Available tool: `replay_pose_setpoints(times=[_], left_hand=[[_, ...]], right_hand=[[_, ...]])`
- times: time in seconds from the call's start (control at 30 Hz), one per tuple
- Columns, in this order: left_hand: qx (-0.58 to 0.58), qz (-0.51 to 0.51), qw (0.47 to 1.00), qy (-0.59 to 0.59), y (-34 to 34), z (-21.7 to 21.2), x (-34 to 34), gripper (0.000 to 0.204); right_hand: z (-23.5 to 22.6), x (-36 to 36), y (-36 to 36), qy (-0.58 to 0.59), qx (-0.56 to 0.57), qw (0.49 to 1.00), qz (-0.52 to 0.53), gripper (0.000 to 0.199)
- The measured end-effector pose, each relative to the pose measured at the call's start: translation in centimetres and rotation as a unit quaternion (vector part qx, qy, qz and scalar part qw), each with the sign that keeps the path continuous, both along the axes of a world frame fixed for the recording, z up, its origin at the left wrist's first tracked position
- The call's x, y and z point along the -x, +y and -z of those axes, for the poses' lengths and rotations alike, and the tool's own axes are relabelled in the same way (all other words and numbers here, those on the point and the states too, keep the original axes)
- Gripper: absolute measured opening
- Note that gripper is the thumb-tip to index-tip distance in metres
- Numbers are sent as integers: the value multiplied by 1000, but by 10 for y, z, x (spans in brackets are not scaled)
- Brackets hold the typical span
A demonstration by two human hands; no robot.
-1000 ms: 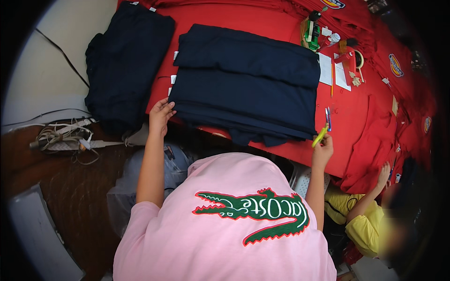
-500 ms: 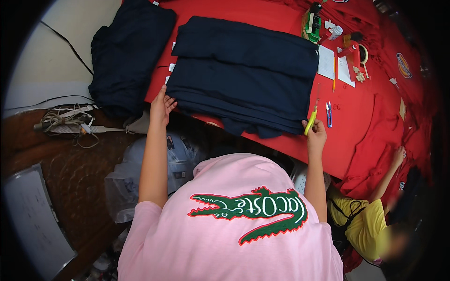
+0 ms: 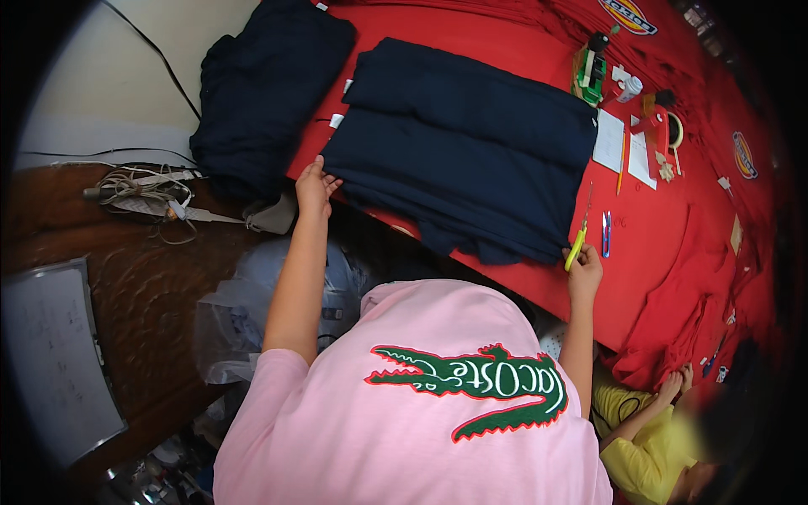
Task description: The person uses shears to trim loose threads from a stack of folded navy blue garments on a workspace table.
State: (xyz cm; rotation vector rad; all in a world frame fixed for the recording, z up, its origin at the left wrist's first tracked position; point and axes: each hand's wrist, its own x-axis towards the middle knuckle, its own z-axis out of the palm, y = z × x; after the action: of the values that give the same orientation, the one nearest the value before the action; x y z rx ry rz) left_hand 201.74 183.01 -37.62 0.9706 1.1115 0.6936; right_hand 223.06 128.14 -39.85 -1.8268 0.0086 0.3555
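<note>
Folded navy cloth (image 3: 471, 151) lies in layers on the red tabletop, its near edge hanging slightly over the table's edge. At its near left corner is my left hand (image 3: 315, 192), fingers bent and pinching the cloth's edge. My right hand (image 3: 585, 271) is at the near right corner, closed around the yellow handle of slim scissors (image 3: 576, 247), whose blades point away from me. Whether those fingers also grip the cloth is hard to see. Just right of the scissors lie small blue thread snips (image 3: 607, 234). White tags (image 3: 337, 120) stick out along the cloth's left side.
Another heap of navy cloth (image 3: 261, 93) sits at the left. Papers (image 3: 609, 139), a pencil (image 3: 622, 164), a tape roll (image 3: 676, 130) and a green device (image 3: 589, 76) are at the far right. A co-worker in a yellow shirt (image 3: 648, 454) handles red cloth (image 3: 673, 311).
The view has shifted, so the table sits lower and further right. The cloth's top layer has come toward me over the near layers. The co-worker's hand has drawn back nearer to their body.
</note>
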Motion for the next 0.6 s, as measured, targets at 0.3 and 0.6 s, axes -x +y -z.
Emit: replay_pose_setpoints(times=[0.3, 0.6], left_hand=[[-20, 266, 956, -122, 92, -118, -126, 30], [-218, 467, 851, -100, -50, -98, -173, 28]], right_hand=[[-142, -93, 44, -24, -179, 983, -28, 37], [-123, -112, 58, -113, -109, 986, 62, 22]])
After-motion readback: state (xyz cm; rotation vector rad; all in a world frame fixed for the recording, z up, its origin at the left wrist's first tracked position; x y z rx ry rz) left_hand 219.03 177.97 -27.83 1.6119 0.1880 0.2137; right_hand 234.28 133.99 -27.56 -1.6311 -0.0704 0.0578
